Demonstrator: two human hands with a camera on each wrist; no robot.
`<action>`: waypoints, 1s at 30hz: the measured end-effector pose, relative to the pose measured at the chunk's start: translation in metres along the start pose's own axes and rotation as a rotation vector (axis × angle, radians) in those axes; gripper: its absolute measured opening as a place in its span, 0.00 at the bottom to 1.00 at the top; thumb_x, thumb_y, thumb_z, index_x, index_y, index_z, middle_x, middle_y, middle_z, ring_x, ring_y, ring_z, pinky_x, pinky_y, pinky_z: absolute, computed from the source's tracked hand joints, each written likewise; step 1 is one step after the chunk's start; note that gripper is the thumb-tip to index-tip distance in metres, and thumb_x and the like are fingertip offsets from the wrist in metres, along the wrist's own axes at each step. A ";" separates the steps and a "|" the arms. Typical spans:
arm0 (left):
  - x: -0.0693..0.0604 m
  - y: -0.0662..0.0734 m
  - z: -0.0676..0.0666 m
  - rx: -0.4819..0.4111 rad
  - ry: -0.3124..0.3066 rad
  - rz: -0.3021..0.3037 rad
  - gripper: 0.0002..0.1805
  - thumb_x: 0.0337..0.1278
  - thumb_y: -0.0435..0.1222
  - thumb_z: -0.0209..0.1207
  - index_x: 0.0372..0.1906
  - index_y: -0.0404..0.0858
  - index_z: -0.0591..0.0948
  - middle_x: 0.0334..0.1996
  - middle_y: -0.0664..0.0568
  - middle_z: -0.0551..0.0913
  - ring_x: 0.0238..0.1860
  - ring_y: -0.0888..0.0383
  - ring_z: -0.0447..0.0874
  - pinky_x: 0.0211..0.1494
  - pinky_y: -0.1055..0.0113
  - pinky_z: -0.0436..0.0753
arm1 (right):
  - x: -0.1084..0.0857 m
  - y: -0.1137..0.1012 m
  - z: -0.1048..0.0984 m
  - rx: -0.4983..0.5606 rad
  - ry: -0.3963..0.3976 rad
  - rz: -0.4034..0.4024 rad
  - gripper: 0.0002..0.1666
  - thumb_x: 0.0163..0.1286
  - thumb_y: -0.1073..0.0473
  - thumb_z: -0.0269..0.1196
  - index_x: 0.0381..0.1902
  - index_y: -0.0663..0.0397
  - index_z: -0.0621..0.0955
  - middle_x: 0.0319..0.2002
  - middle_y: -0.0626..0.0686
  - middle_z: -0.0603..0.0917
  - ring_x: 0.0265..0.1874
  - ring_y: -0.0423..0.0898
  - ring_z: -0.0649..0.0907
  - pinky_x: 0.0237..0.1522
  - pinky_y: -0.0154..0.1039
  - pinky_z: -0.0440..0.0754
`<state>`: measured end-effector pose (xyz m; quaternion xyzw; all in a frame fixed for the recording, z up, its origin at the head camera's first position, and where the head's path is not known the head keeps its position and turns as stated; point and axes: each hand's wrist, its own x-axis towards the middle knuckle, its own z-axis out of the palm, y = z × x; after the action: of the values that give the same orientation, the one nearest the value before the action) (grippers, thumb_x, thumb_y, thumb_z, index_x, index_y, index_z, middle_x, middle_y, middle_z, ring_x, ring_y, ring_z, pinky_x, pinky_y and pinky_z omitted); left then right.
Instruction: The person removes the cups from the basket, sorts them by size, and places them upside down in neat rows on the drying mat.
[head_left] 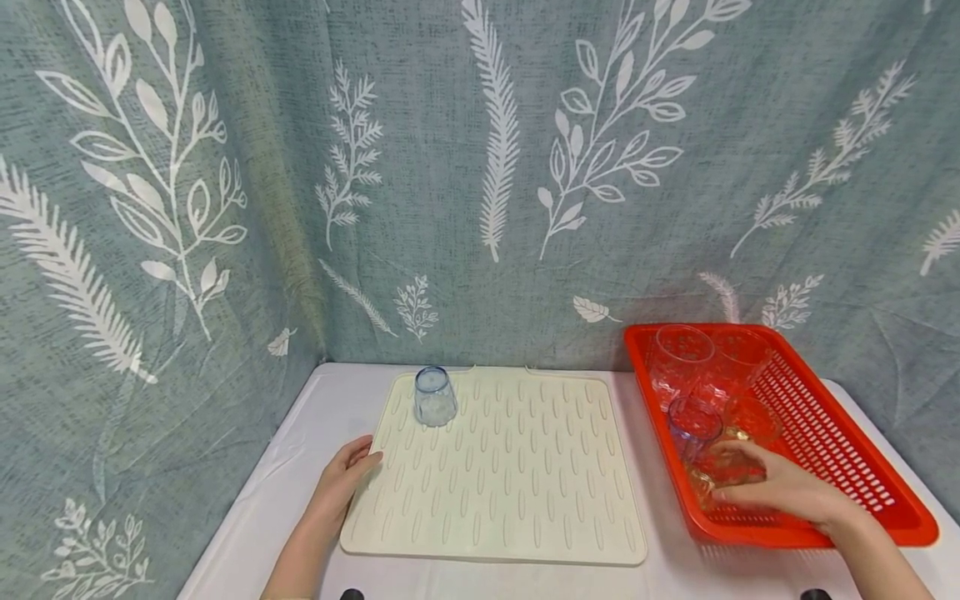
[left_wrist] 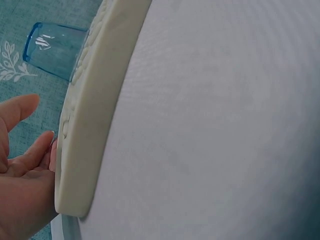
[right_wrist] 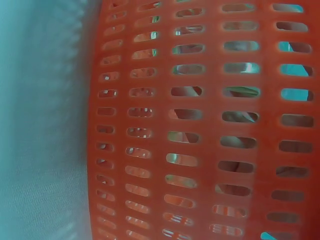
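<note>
An upside-down or upright clear blue-tinted glass [head_left: 435, 400] stands at the back left of a cream ribbed mat [head_left: 495, 475]; which way up, I cannot tell. My left hand [head_left: 341, 483] rests at the mat's left edge, thumb apart from the fingers, holding nothing. In the left wrist view the blue glass [left_wrist: 56, 51] stands beyond that hand [left_wrist: 22, 170]. My right hand [head_left: 780, 492] reaches into a red basket [head_left: 892, 508], its fingers and thumb curved about an amber-tinted glass [head_left: 702, 487] at the front left. The hand partly hides this glass.
Beside it in the basket are a purple-tinted glass [head_left: 693, 429], another amber-tinted glass [head_left: 752, 421] and two taller clear glasses behind. The basket's slotted wall [right_wrist: 210, 120] fills the right wrist view. A leaf-patterned curtain [head_left: 450, 183] hangs behind the white table [head_left: 288, 450].
</note>
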<state>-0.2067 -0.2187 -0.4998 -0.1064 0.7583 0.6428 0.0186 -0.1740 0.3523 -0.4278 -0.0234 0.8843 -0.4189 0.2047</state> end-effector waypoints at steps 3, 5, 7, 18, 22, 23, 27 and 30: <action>0.000 0.000 0.000 0.001 0.003 -0.001 0.35 0.68 0.37 0.56 0.72 0.26 0.57 0.65 0.33 0.63 0.64 0.45 0.62 0.47 0.83 0.68 | 0.000 0.001 0.000 0.021 0.019 -0.038 0.42 0.64 0.48 0.66 0.70 0.59 0.64 0.58 0.61 0.74 0.56 0.58 0.73 0.47 0.48 0.78; 0.001 -0.001 0.001 -0.001 0.005 -0.001 0.35 0.68 0.37 0.56 0.72 0.26 0.57 0.65 0.34 0.63 0.64 0.46 0.62 0.46 0.84 0.68 | -0.001 0.001 0.000 0.026 0.033 -0.035 0.42 0.64 0.47 0.66 0.70 0.58 0.64 0.59 0.60 0.74 0.56 0.57 0.73 0.46 0.45 0.78; 0.002 -0.002 0.001 -0.002 0.005 -0.003 0.35 0.68 0.37 0.56 0.72 0.26 0.57 0.65 0.34 0.63 0.64 0.47 0.62 0.46 0.84 0.67 | -0.001 0.001 0.000 0.043 0.048 -0.031 0.42 0.65 0.47 0.66 0.69 0.57 0.64 0.59 0.61 0.73 0.55 0.57 0.73 0.45 0.44 0.79; 0.004 -0.004 0.000 -0.008 0.004 -0.011 0.35 0.67 0.38 0.57 0.72 0.28 0.58 0.65 0.36 0.63 0.63 0.48 0.62 0.47 0.84 0.68 | -0.012 -0.007 0.002 0.083 0.192 -0.015 0.42 0.68 0.44 0.63 0.70 0.59 0.61 0.63 0.64 0.71 0.57 0.59 0.73 0.46 0.47 0.81; 0.004 -0.004 -0.001 -0.012 0.010 -0.007 0.34 0.67 0.37 0.56 0.72 0.27 0.58 0.65 0.35 0.63 0.63 0.48 0.62 0.44 0.86 0.67 | -0.015 -0.011 0.005 0.125 0.249 -0.033 0.41 0.69 0.45 0.62 0.70 0.59 0.60 0.63 0.63 0.69 0.54 0.54 0.74 0.46 0.45 0.81; 0.004 -0.004 -0.001 -0.011 0.012 -0.006 0.34 0.68 0.36 0.56 0.72 0.27 0.58 0.65 0.35 0.63 0.63 0.48 0.62 0.44 0.86 0.67 | -0.015 -0.012 0.005 0.136 0.263 -0.041 0.41 0.69 0.45 0.61 0.70 0.59 0.60 0.63 0.63 0.69 0.52 0.51 0.75 0.45 0.44 0.81; 0.004 -0.005 -0.001 -0.010 0.015 -0.007 0.33 0.67 0.36 0.55 0.72 0.27 0.58 0.65 0.35 0.63 0.64 0.47 0.62 0.44 0.86 0.66 | -0.016 -0.016 0.010 0.256 0.302 -0.084 0.36 0.72 0.48 0.60 0.69 0.57 0.60 0.65 0.61 0.65 0.45 0.38 0.78 0.45 0.43 0.83; 0.004 -0.004 -0.001 -0.014 0.016 -0.007 0.33 0.68 0.35 0.55 0.72 0.27 0.58 0.65 0.35 0.63 0.63 0.48 0.61 0.44 0.86 0.66 | -0.016 -0.023 0.015 0.363 0.323 -0.097 0.33 0.72 0.49 0.60 0.68 0.54 0.61 0.63 0.58 0.63 0.42 0.34 0.80 0.46 0.41 0.84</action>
<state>-0.2096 -0.2208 -0.5041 -0.1145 0.7537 0.6471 0.0140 -0.1564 0.3302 -0.4139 0.0388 0.8136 -0.5786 0.0413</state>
